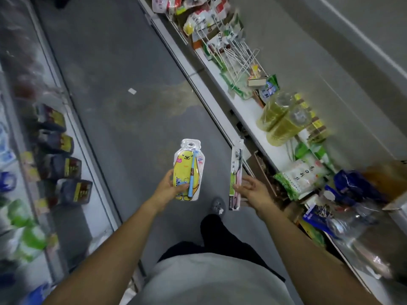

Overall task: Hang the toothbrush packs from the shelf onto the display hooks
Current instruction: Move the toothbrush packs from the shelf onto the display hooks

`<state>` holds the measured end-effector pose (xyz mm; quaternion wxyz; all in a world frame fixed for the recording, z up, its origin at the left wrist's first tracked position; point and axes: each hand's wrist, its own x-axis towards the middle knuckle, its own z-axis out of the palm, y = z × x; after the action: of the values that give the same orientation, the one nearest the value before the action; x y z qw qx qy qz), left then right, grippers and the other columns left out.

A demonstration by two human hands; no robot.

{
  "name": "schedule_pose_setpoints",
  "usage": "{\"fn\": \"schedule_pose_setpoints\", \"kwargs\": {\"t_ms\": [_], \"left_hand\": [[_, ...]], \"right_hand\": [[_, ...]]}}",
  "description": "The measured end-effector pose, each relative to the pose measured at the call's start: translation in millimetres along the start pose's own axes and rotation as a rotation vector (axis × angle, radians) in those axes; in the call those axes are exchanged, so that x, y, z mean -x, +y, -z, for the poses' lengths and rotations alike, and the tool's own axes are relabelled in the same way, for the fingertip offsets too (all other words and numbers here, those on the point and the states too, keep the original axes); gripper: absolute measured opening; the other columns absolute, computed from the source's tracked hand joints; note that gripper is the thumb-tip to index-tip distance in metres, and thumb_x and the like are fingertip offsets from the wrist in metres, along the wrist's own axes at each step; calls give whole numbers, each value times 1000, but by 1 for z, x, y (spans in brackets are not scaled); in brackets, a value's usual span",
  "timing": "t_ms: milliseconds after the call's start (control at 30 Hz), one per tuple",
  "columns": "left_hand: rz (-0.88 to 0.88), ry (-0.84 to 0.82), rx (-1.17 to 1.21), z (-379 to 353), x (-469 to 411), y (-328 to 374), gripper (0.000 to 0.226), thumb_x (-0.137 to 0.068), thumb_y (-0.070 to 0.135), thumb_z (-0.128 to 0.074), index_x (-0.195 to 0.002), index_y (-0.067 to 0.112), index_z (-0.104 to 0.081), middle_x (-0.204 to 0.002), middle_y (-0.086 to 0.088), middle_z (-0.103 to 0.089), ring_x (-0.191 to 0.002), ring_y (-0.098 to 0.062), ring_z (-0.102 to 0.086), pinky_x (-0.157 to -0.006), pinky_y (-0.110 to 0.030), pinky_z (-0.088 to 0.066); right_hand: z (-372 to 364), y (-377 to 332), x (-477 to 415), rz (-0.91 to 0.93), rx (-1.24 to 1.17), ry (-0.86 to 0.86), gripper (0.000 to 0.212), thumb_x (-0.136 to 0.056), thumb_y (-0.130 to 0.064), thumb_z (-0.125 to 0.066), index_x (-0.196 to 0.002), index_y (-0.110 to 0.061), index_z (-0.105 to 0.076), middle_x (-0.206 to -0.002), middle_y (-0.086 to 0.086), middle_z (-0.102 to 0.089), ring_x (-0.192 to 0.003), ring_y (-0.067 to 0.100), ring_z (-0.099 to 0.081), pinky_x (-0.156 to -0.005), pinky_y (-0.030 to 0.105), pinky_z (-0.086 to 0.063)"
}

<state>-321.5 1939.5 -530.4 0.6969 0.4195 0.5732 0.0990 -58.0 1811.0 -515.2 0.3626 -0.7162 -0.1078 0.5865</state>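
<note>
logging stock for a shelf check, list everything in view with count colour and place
kids toothbrush pack: one, yellow with a blue brush, in the left hand
slim toothbrush pack: one, green, pink and black, in the right hand
wire hooks: several, white, far end of right shelf
bottles: two, yellow-green, middle of right shelf
trays: four, dark with yellow labels, left shelf
shoe: one, grey, on the floor
left hand: one, holds the kids toothbrush pack
right hand: one, pinches the slim toothbrush pack
</note>
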Motion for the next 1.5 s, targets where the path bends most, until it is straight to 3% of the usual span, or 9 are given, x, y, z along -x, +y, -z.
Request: {"fn": "schedule_pose_setpoints", "kwargs": {"t_ms": [100,333,533,633,800,1067,1300,1433,1500], "left_hand": [[10,-13,-31,-1,-29,28,62,-87,1,-76,-138,20,-48,-130,-7,-68,-115,-31,-68,-97,-60,-54],[3,-92,-121,-23,-76,93,62,-87,-3,-74,-139,21,-48,-128,-7,-69,-116,-31,-68,-97,-57,-55],[13,-227,-221,-40,-122,140,60,-87,-4,-73,-138,20,-49,-124,-8,-72,-113,-33,-69,-97,-55,-55],[12,-322,-257,-48,-145,167,56,-86,-5,-73,-132,21,-54,-122,-9,-73,-111,-32,-71,-96,-54,-56],[17,-514,-371,-50,-183,213,68,-71,19,-89,-131,23,-57,-123,-6,-73,-114,-30,-70,-97,-54,-56],[-78,-758,-554,-51,-232,287,56,-86,0,-74,-133,25,-55,-122,-7,-74,-112,-31,-70,-92,-52,-58],[-261,-851,-501,-70,-204,338,51,-93,-4,-66,-132,27,-54,-119,-1,-76,-112,-22,-71,-86,-31,-60],[-345,-910,-453,-80,-188,366,61,-87,6,-72,-141,25,-50,-127,-5,-72,-119,-28,-68,-98,-48,-56],[-391,-950,-427,-89,-174,386,64,-85,11,-75,-140,28,-49,-127,-2,-72,-117,-23,-69,-91,-37,-60]], "right_hand": [[1,-19,-22,8,-13,-5,23,-89,-14,-76,-107,-22,-65,-81,0,-71,-70,11,-64,-52,20,-44],[23,-59,-47,5,-74,30,29,-88,-13,-78,-108,-28,-65,-87,3,-72,-90,25,-70,-88,56,-56],[37,-77,-56,3,-224,169,26,-89,-6,-75,-104,-24,-64,-85,2,-72,-83,25,-70,-83,56,-58],[35,-87,-57,11,-304,253,25,-90,-2,-72,-103,-21,-61,-74,-4,-68,-73,18,-67,-74,43,-58],[17,-100,-61,25,-417,408,26,-92,-1,-70,-112,-15,-62,-89,7,-70,-81,27,-69,-83,57,-58],[-23,-124,-40,35,-549,640,22,-93,-3,-69,-111,-15,-62,-88,3,-72,-72,14,-69,-63,35,-59],[-10,-161,-3,199,-457,776,24,-92,-7,-72,-101,-25,-60,-68,-7,-70,-76,17,-68,-59,16,-50],[11,-178,24,283,-413,868,26,-91,-8,-73,-111,-22,-61,-95,2,-76,-93,26,-73,-64,22,-52],[20,-187,44,311,-434,912,30,-92,-9,-72,-118,-20,-61,-98,5,-76,-87,20,-74,-62,23,-54]]}}
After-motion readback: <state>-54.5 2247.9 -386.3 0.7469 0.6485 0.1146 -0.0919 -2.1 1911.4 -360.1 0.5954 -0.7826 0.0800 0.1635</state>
